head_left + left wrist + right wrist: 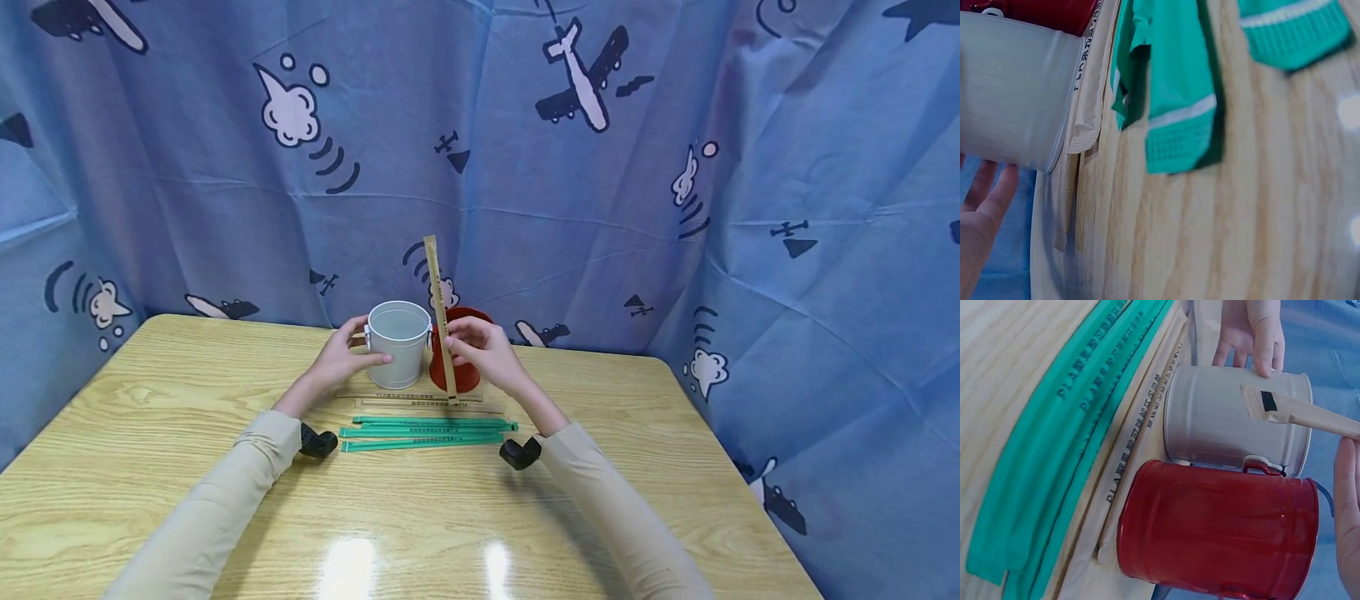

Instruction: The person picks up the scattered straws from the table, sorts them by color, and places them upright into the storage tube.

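My left hand (339,357) holds the side of a small white bucket (401,362), thumb across its front and fingers behind. Between thumb and fingers, my right hand (487,348) pinches a long brown paper-wrapped straw (437,287), raised almost upright. That straw passes in front of a red bucket (467,382), which stands right beside the white one. In the right wrist view the wrapped end of the straw overlaps the white bucket (1210,419). Brown wrapped straws (420,397) lie just in front of the buckets.
Several green wrapped straws (427,433) lie crosswise nearer the front, in a loose row. Everything stands on a wood-grain table (405,508). A blue curtain (360,242) with printed airplanes hangs behind its far edge and along the sides.
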Demonstrator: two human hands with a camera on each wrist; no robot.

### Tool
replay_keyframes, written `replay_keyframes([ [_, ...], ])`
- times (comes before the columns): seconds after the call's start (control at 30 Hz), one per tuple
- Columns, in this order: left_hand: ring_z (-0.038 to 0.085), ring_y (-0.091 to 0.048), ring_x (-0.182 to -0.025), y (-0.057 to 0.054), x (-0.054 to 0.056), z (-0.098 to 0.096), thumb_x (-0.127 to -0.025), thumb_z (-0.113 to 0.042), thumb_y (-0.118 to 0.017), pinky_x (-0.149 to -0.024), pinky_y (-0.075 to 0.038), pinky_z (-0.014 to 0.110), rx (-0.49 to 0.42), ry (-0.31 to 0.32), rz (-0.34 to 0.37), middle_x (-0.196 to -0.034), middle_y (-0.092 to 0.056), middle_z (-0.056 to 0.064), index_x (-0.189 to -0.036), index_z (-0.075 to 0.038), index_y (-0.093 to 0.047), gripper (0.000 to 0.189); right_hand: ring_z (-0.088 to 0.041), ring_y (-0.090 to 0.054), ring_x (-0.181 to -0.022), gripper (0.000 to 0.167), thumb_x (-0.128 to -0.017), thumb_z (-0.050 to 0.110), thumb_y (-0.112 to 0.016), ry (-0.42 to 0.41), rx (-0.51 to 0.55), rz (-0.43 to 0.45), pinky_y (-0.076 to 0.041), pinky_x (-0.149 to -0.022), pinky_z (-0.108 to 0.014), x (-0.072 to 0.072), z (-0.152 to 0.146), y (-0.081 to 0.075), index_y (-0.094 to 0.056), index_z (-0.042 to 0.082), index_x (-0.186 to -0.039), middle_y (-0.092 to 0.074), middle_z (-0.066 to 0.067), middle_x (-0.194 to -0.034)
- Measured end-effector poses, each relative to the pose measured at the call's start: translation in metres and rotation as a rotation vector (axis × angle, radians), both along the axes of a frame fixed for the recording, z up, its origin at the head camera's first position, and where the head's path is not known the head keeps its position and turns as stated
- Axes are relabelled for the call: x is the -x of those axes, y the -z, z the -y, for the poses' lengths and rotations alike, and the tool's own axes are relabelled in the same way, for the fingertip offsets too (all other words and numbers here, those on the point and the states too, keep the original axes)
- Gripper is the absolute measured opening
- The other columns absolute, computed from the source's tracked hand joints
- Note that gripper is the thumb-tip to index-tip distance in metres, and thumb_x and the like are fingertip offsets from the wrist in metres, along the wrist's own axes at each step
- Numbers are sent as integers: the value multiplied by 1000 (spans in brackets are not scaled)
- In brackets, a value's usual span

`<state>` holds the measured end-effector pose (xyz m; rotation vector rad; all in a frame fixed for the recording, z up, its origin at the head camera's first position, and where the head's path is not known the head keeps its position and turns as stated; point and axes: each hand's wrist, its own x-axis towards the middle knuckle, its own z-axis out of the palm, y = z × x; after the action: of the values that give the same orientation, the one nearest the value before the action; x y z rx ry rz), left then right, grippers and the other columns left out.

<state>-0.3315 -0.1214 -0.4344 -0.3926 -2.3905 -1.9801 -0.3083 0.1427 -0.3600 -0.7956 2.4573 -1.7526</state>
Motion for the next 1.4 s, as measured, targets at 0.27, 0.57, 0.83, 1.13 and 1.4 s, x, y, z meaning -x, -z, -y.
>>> replay_keyframes([
  [0.27, 41, -43, -129, 0, -1, 1, -79, -8, -78, -104, -43, 51, 8, -1, -6, -144, -40, 22, -148, -3, -31, 84, -7, -63, -76, 24, -92, 1, -60, 18, 56, -14, -58, -80, -49, 4, 8, -9, -59, -10, -114, -64, -21, -97],
  [0.57, 41, -43, -130, 0, -2, 0, -79, -9, -78, -105, -43, 51, 8, 1, -7, -145, -39, 21, -148, -3, -30, 84, -5, -63, -80, 26, -93, 2, -60, 59, 128, -11, -60, -77, -34, 9, 16, -19, -59, -9, -116, -64, -3, -92],
  [0.83, 42, -43, -129, -1, -2, -1, -79, -9, -78, -105, -42, 51, 12, -4, -9, -145, -39, 22, -148, -3, -30, 84, -4, -63, -80, 26, -93, 2, -59, 117, 220, -36, -60, -74, -29, 14, 24, -23, -58, -8, -117, -62, 6, -89],
  [1.13, 42, -43, -129, -2, -2, 0, -80, -8, -77, -105, -42, 52, 6, 1, -6, -145, -39, 21, -148, -3, -30, 83, -5, -64, -75, 24, -93, 0, -59, 165, 335, -28, -60, -73, -26, 18, 35, -25, -56, -7, -116, -63, 7, -87],
  [1.4, 41, -42, -130, -1, -2, 0, -81, -9, -77, -106, -40, 53, 7, 8, 1, -146, -37, 21, -150, -4, -27, 85, -6, -64, -74, 22, -92, -3, -58, 201, 475, -73, -59, -78, -43, 20, 44, -22, -55, -9, -113, -63, 6, -87],
])
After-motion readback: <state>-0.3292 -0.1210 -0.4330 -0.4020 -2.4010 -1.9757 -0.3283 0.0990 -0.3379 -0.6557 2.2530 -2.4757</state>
